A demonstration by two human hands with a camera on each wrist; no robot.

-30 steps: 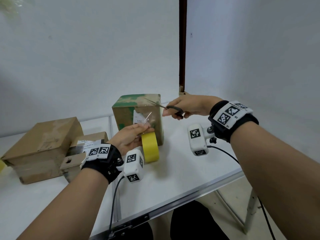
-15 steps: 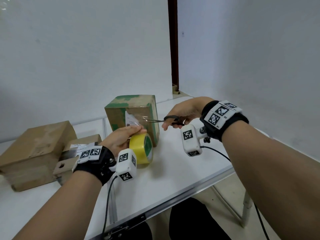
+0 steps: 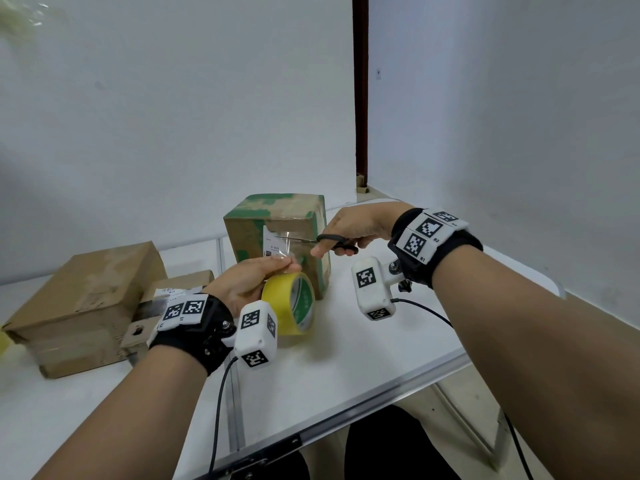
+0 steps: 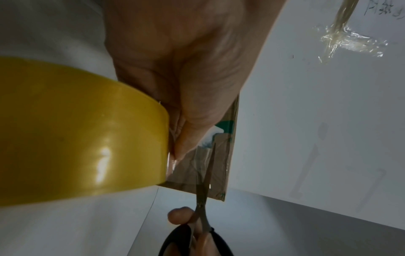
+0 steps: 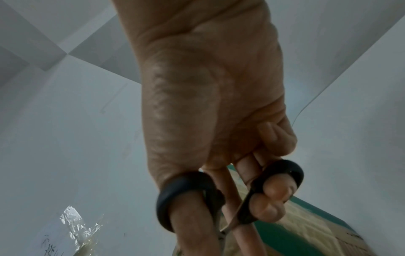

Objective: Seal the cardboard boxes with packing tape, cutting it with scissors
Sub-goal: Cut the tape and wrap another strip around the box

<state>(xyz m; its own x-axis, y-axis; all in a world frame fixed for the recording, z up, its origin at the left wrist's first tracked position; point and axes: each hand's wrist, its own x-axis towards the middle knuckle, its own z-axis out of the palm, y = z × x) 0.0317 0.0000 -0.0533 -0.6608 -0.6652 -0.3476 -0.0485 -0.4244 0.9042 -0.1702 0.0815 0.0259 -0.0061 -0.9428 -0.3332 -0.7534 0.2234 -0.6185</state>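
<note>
A brown cardboard box (image 3: 277, 223) with green print stands upright at the table's middle. My left hand (image 3: 252, 282) grips a yellow tape roll (image 3: 294, 303) in front of the box's lower face, thumb on the roll's edge (image 4: 181, 138). A clear strip of tape (image 3: 289, 245) runs from the roll up to the box front. My right hand (image 3: 349, 230) holds black-handled scissors (image 3: 332, 241), thumb and fingers through the loops (image 5: 192, 199). The blades (image 4: 207, 173) lie almost together across the clear strip, close to the box.
Two more cardboard boxes lie at the left: a large brown box (image 3: 86, 303) and a smaller flat box (image 3: 173, 292) with a white label. The white table's front edge (image 3: 346, 420) runs diagonally below my arms. White walls stand close behind and at the right.
The scissors came down from the box's top edge to the stretched tape on its front. The tape roll turned in my left hand, so its open core faces right.
</note>
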